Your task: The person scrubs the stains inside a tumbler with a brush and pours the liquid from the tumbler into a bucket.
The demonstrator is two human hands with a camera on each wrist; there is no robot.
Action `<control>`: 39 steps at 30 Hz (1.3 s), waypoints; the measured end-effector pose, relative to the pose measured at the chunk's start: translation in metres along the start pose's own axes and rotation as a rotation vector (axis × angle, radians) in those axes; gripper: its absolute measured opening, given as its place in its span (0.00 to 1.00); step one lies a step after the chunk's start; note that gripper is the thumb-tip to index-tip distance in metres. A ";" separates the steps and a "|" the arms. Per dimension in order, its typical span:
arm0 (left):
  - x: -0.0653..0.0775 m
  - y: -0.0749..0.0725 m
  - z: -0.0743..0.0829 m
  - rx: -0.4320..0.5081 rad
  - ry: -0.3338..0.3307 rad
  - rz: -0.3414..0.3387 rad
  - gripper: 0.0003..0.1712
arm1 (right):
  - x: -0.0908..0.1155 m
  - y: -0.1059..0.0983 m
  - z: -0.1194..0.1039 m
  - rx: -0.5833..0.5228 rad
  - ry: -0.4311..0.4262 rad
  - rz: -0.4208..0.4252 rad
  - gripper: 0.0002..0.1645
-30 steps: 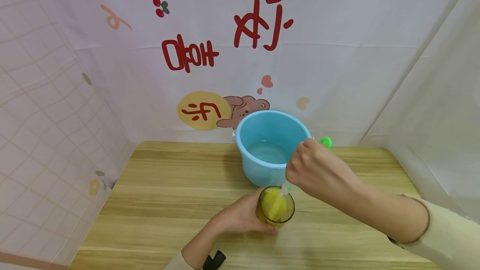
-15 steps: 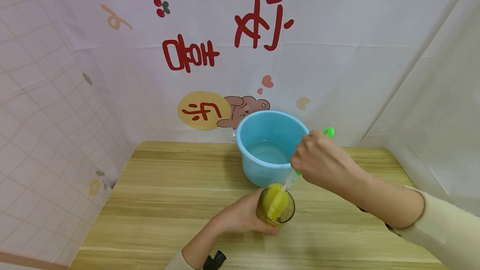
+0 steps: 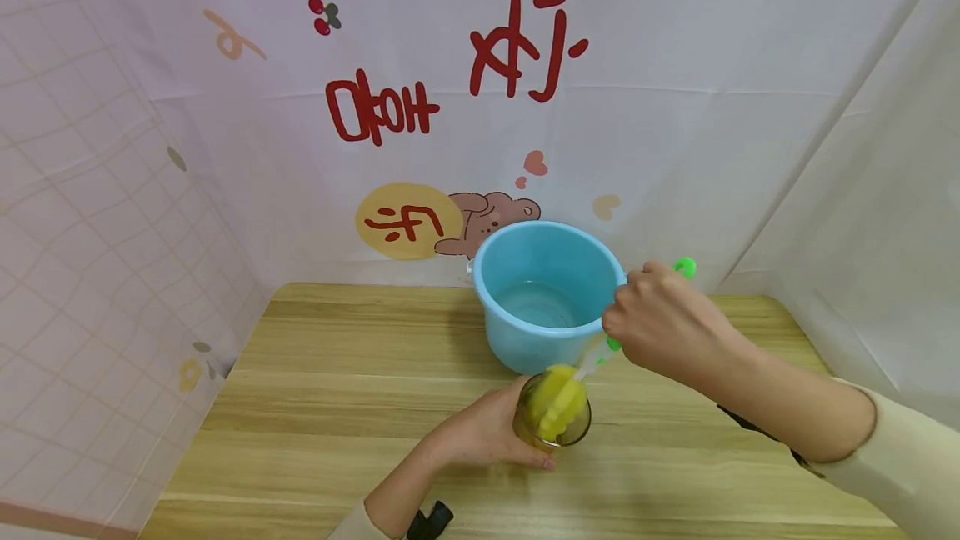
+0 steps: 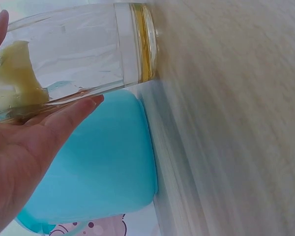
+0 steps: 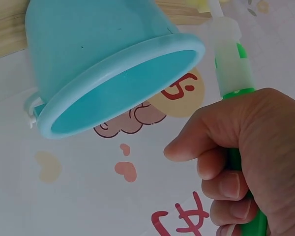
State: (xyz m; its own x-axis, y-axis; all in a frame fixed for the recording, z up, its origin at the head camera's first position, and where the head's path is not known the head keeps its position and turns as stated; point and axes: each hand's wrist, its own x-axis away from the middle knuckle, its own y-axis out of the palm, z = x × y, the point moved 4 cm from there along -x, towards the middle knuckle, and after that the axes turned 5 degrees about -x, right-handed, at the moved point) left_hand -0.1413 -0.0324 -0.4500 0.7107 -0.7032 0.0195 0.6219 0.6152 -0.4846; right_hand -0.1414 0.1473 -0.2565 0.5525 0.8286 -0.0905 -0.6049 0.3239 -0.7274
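My left hand (image 3: 491,432) holds an amber-tinted drinking glass (image 4: 83,49) from its left side, thumb at the front and fingers behind. The glass stands on the wooden table. A yellow sponge head (image 3: 558,407) sits in the glass mouth, part of it above the rim. It belongs to a cup brush with a white and green handle (image 5: 234,64). The right hand (image 3: 667,323) grips that handle with curled fingers, up and to the right of the glass. In the left wrist view the sponge (image 4: 17,78) shows through the upper glass wall.
Just behind the glass stands a light blue bucket (image 3: 517,344) with some clear liquid at its bottom. The wooden table (image 3: 337,373) reaches back to a printed white cloth (image 3: 675,148). A black strap (image 3: 429,521) is on the left wrist.
My right hand has moved right and slightly up with the brush. The sponge head has come up, so more of it shows at the glass mouth. The left hand and glass stay put.
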 end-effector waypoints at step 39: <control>-0.002 -0.001 0.000 0.028 -0.005 -0.003 0.53 | 0.012 -0.039 -0.015 0.001 -0.035 0.152 0.30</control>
State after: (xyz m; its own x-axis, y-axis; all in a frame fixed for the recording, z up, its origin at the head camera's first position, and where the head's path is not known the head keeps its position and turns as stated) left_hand -0.1430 -0.0315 -0.4493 0.7103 -0.7034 0.0250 0.6329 0.6227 -0.4601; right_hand -0.1029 0.1374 -0.2399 0.4342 0.8834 -0.1763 -0.6811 0.1938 -0.7061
